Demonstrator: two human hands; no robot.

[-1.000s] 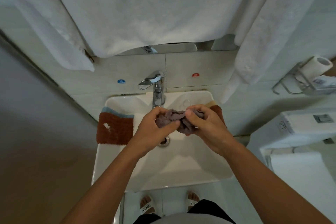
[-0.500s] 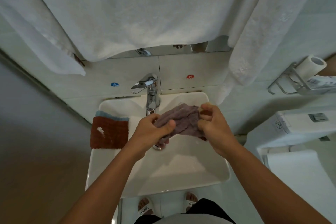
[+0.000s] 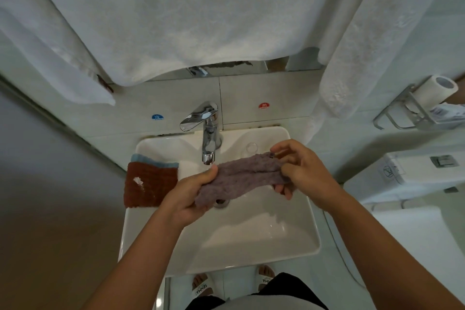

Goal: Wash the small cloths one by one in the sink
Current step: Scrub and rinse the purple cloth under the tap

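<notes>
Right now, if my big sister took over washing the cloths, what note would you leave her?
Left hand: grip on the left end of the fuzzy purple-grey cloth.
Right hand: pinching its right end, so the cloth is stretched over the white ceramic sink, just under the chrome tap.
Waiting: a rust-red cloth on a light blue cloth, both on the sink's left rim.
Done: I cannot tell if any cloth is finished.
Left: finish the purple one, then wash the others singly.
</notes>
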